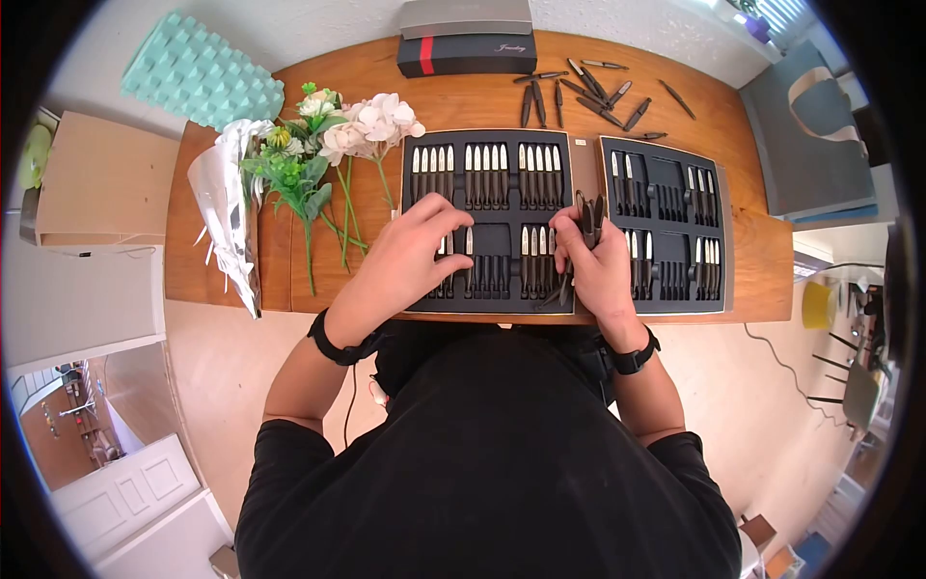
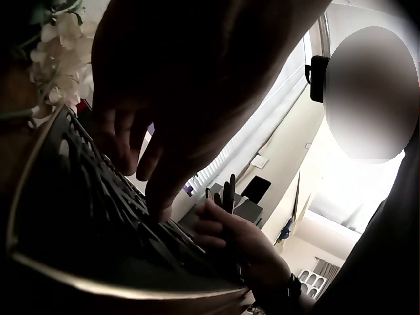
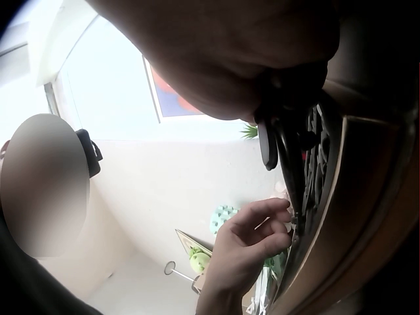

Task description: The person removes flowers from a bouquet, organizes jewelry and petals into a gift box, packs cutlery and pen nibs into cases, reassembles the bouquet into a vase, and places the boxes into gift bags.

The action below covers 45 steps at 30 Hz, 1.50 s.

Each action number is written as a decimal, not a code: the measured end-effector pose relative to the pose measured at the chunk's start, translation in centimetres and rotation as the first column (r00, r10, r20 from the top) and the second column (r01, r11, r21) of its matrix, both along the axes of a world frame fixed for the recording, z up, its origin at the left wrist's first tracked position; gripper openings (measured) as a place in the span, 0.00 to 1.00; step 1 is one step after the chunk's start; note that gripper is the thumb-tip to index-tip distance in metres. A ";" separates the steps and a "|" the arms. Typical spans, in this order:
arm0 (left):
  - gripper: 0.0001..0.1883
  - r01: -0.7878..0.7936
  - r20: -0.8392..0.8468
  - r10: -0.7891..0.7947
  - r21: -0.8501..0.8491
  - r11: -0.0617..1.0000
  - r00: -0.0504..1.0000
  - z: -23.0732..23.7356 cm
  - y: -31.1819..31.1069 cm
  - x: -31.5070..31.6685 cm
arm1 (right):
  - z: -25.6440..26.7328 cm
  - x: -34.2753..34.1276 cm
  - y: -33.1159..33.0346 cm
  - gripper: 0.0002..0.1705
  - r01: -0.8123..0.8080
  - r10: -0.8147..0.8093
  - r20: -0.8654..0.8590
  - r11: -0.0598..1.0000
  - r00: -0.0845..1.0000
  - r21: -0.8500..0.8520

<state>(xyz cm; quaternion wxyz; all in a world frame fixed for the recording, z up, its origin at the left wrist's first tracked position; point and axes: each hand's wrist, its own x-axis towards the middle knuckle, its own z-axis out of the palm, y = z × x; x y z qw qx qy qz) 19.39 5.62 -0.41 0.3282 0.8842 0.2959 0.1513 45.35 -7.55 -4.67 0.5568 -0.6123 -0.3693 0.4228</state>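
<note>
A wide dark case lies open at the table's front, with a left tray point(image 1: 494, 217) and a right tray point(image 1: 666, 225). Rows of slim black pieces point(image 1: 486, 159) with silver pointed ends fill many of the slots. Over the left tray's lower-left compartment, my left hand point(image 1: 417, 249) has thumb and fingers spread apart, tips right by one slotted piece point(image 1: 470, 236). My right hand point(image 1: 602, 268) grips a bunch of the same slim black pieces point(image 1: 584, 208) between thumb and fingers, near the gap between the trays. In the right wrist view, their dark ends point(image 3: 268, 144) stick out below the palm.
Several loose black pieces point(image 1: 590, 87) are scattered at the back right. Behind the left tray stands a black box point(image 1: 468, 56) with a red stripe. Artificial flowers point(image 1: 371, 125) and silver wrapping point(image 1: 222, 193) lie left. A turquoise bumpy block point(image 1: 203, 72) and grey bag point(image 1: 805, 135) flank the table.
</note>
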 end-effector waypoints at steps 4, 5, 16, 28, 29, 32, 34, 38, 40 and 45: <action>0.24 0.031 -0.053 -0.031 0.010 0.999 0.998 -0.7 -1.0 -0.2 | -0.1 0.2 0.0 0.11 -0.010 0.010 -0.005 1.000 1.000 -0.004; 0.24 0.033 -0.047 -0.033 0.006 0.999 0.998 -1.0 -1.1 -0.1 | -0.1 0.2 0.0 0.11 -0.008 0.008 0.001 1.000 1.000 -0.008; 0.20 0.088 0.078 -0.099 0.131 0.987 0.992 0.8 -3.3 2.0 | -0.5 0.1 0.1 0.11 0.014 -0.011 -0.058 0.999 0.998 0.042; 0.13 0.032 0.086 -0.036 0.043 0.999 0.996 -0.9 -7.3 8.6 | -0.9 0.2 0.2 0.13 0.078 -0.070 -0.080 0.991 0.994 0.104; 0.13 0.036 0.084 -0.040 0.043 0.998 0.996 -0.9 -7.2 8.5 | -1.0 0.2 0.2 0.13 0.087 -0.080 -0.062 0.990 0.995 0.114; 0.09 0.003 0.112 -0.007 0.034 0.999 0.994 -0.9 -6.7 7.6 | -1.0 0.4 0.3 0.13 0.117 -0.121 0.051 0.991 0.991 0.070; 0.07 -0.056 0.175 0.051 0.028 0.998 0.983 -0.4 -6.4 6.8 | -0.1 0.2 0.2 0.13 0.129 -0.129 -0.001 0.991 0.992 0.038; 0.05 -0.131 0.279 0.096 0.113 0.985 0.955 0.3 -5.5 5.1 | 0.1 -0.1 0.4 0.12 0.142 -0.141 -0.066 0.990 0.988 0.012; 0.04 -0.148 0.269 0.111 0.120 0.982 0.957 0.7 -4.8 4.1 | -0.1 0.1 0.3 0.12 0.121 -0.120 -0.057 0.993 0.991 0.013; 0.08 -0.204 0.310 0.290 -0.281 0.938 0.905 1.3 -3.0 1.6 | 0.1 0.0 0.3 0.12 0.078 -0.077 -0.038 0.997 0.996 0.010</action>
